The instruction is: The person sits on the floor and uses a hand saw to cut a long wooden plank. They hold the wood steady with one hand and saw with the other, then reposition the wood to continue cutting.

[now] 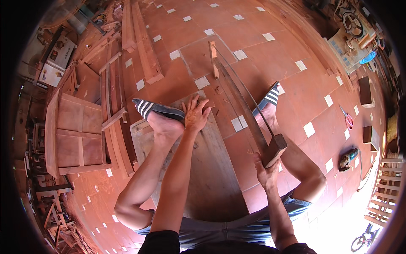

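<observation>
My right hand (267,172) is closed around the near wooden end of a long frame saw (252,126). The saw points away from me, its far wooden end piece standing beyond my feet, and a thin taut strip runs along its right side. My left hand (196,116) lies with fingers spread on the far end of a worn wooden board (198,169) between my legs. Whether a small piece lies under that palm is hidden. My left foot, in a dark striped slipper (158,111), rests on the board; the other slipper (268,98) is on the floor right of the saw.
Long timber beams (146,51) lie ahead to the left, near a wooden panel frame (80,131). To the right on the tiled floor are pink-handled scissors (348,120), an angle grinder (348,159) with a cord, and wooden blocks (366,91). A machine with a handwheel (353,24) stands far right.
</observation>
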Demonstrator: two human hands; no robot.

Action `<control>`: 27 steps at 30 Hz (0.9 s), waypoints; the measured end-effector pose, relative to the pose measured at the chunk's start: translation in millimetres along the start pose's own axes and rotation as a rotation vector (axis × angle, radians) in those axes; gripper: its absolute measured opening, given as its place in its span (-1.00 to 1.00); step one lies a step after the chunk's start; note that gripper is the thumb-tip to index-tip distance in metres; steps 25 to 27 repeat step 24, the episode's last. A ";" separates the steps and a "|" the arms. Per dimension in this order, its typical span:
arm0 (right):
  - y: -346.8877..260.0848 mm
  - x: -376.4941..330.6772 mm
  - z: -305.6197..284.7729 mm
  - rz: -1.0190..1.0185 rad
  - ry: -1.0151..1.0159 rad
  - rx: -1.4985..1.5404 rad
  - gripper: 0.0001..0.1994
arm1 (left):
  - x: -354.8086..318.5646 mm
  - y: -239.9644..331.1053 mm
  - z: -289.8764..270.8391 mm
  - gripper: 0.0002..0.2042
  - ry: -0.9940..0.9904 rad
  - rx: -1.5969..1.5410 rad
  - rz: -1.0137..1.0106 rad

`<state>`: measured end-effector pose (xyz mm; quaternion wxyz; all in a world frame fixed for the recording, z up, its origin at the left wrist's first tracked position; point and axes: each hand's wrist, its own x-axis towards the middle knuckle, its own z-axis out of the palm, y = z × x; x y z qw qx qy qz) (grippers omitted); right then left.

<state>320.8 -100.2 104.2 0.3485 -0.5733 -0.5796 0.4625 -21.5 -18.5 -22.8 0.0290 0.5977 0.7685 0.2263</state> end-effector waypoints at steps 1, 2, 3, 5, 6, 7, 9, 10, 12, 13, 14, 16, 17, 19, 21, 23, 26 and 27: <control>1.9 0.7 -0.6 0.036 -0.010 0.032 -0.73 | -1.3 -0.8 1.5 -0.61 0.007 0.014 0.001; 1.6 -3.1 -0.1 -0.001 -0.029 0.073 -0.73 | -3.3 2.5 1.7 -0.61 0.011 0.023 0.002; 6.8 -7.1 2.8 0.059 -0.043 0.171 -0.73 | -3.2 4.4 1.5 -0.61 0.009 0.027 -0.001; 17.9 -16.5 8.5 0.181 -0.062 0.359 -0.73 | 1.7 10.9 1.4 -0.62 0.004 0.026 -0.005; -2.4 -18.2 14.4 0.139 -0.033 0.411 -0.76 | 0.2 8.8 0.9 -0.64 0.005 0.030 -0.007; -2.1 -19.6 21.7 0.140 -0.034 0.470 -0.77 | -1.2 6.8 0.6 -0.65 0.005 0.038 -0.010; 0.9 -19.7 31.1 0.132 -0.025 0.586 -0.79 | 1.6 7.2 0.9 -0.65 0.010 0.050 -0.005; 0.3 -20.8 34.8 0.125 -0.038 0.632 -0.80 | 0.8 8.3 1.2 -0.65 0.000 0.039 -0.015; -4.5 -21.4 40.9 0.118 -0.067 0.640 -0.80 | 0.9 6.9 0.6 -0.65 -0.006 0.042 -0.015; -8.2 -21.6 43.0 0.114 -0.081 0.645 -0.81 | 1.1 6.6 0.5 -0.65 -0.010 0.043 -0.014; -16.2 -21.3 45.1 0.149 -0.091 0.594 -0.74 | 1.0 6.2 0.3 -0.65 -0.010 0.046 -0.017; -12.8 -20.8 48.9 0.184 -0.107 0.603 -0.74 | 1.5 5.6 0.1 -0.65 -0.013 0.050 -0.019; -11.8 -20.9 49.5 0.202 -0.111 0.606 -0.75 | 1.4 5.8 1.1 -0.65 -0.014 0.050 -0.019; -12.3 -20.0 52.1 0.196 -0.129 0.614 -0.75 | 1.8 5.7 2.2 -0.65 -0.017 0.049 -0.017; -10.1 -19.0 52.9 0.193 -0.141 0.608 -0.77 | 2.2 7.4 4.5 -0.65 -0.022 0.053 -0.017; -3.2 -18.5 54.4 0.190 -0.157 0.593 -0.78 | 2.5 6.5 4.7 -0.65 -0.033 0.054 -0.024; 2.3 -19.3 55.6 0.191 -0.163 0.592 -0.80 | 2.4 5.1 3.8 -0.64 -0.042 0.063 -0.025; 2.3 -19.3 55.6 0.191 -0.163 0.592 -0.80 | 2.4 5.1 3.8 -0.64 -0.042 0.063 -0.025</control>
